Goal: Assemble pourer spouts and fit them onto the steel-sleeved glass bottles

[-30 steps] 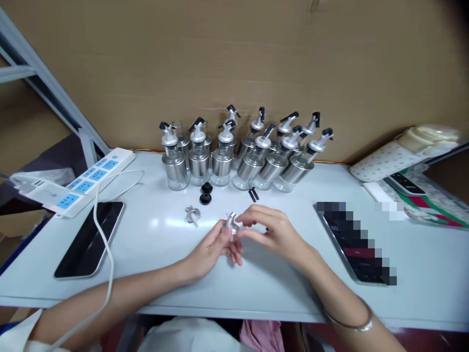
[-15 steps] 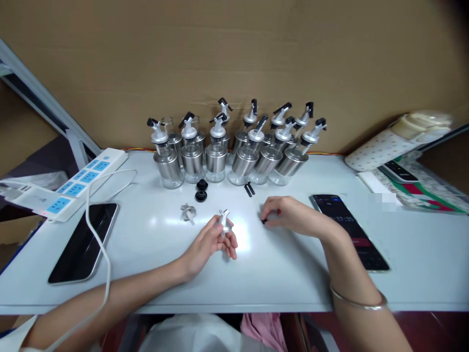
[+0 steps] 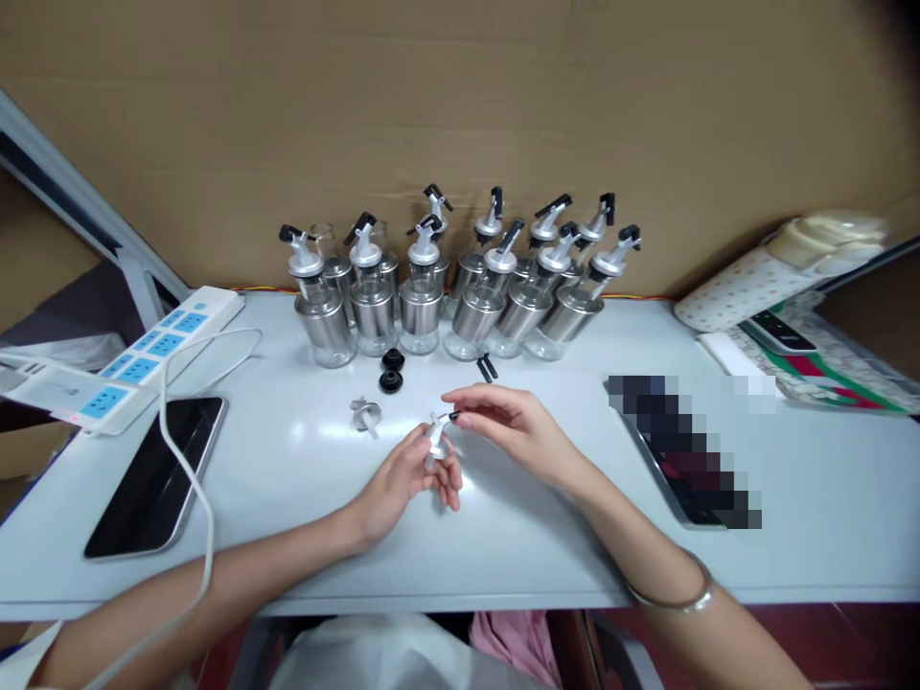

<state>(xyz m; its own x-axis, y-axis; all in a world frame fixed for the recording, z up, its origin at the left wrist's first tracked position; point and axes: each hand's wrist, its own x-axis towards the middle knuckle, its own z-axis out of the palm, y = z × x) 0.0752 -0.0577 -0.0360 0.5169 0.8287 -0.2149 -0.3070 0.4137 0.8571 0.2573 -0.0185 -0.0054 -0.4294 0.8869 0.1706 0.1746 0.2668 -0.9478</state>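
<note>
My left hand point(image 3: 402, 476) grips a silver pour spout point(image 3: 438, 439) between thumb and fingers, tilted up above the table. My right hand point(image 3: 512, 426) pinches a small black cap point(image 3: 454, 415) at the spout's tip; whether it is seated there I cannot tell. Another silver spout point(image 3: 366, 415) lies on the table to the left. Behind it are two black ribbed stoppers point(image 3: 391, 381). A pair of small black levers point(image 3: 487, 368) lies behind my right hand. Several glass-and-steel oil bottles point(image 3: 373, 319) stand in rows at the back, most with black-tipped spouts fitted.
A white power strip point(image 3: 154, 359) and a dark phone point(image 3: 159, 479) lie at the left, with a white cable point(image 3: 188, 465) crossing my left forearm. Another phone point(image 3: 676, 460) lies at the right, near a leaning dotted bottle point(image 3: 762, 280). A cardboard wall point(image 3: 460, 115) stands behind.
My right hand has moved left from the table beside the phone, bringing the small black cap to the spout tip. My left hand still holds the spout in nearly the same place.
</note>
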